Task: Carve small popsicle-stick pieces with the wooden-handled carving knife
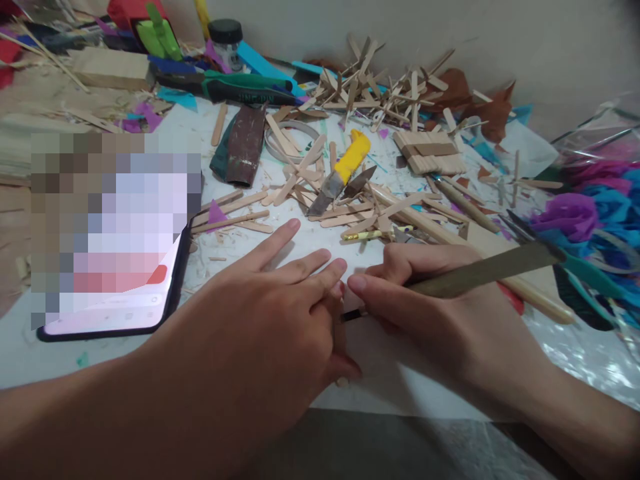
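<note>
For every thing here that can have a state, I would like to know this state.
Phone, screen lit
Jar, lid on
Yellow-handled knife, blade bare
Green-handled scissors, open or shut unclear
Stick bundle, stacked
Loose sticks, scattered
Left hand, palm down, forefinger stretched out
Right hand, closed around flat tool

The left hand (285, 320) covers most of whatever lies beneath it; a pale tip (342, 382) shows by the thumb, too small to identify. The right hand (435, 310) conceals the lower part of the flat strip (485, 270); whether the dark tip (353, 315) near the fingers belongs to it cannot be determined. A red object (513, 300) is partly hidden behind this hand. Pixel blocks mask most of the phone (145, 299). Lettering on the green tool (250, 88) is illegible. The right edge cuts off the paper flowers (613, 203)
</note>
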Demonstrator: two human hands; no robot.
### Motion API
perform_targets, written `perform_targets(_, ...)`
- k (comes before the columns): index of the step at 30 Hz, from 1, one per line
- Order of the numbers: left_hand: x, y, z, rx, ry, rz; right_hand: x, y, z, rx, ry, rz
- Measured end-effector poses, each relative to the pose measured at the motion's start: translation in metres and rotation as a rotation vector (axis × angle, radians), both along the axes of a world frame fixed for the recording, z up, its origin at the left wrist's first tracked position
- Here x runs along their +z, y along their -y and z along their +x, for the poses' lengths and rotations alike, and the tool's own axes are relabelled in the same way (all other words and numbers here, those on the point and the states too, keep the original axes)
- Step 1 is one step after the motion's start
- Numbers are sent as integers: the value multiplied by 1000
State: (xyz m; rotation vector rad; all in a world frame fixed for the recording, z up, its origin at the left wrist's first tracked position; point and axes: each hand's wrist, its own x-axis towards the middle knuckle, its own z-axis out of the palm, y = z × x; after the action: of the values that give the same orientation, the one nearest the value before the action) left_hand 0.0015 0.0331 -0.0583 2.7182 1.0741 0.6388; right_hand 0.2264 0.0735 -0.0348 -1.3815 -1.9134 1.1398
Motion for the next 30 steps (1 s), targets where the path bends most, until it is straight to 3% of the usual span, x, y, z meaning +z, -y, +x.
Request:
perform_targets(17,-2,-1,-1,23,13,7,-1,-1,13,96,13,-13)
perform_targets(26,-2,1,0,7,7,-30,-2,0,14,63,18,-57)
perform_targets(30,-2,1,0,13,16,-24,0,2,17,106,39,2)
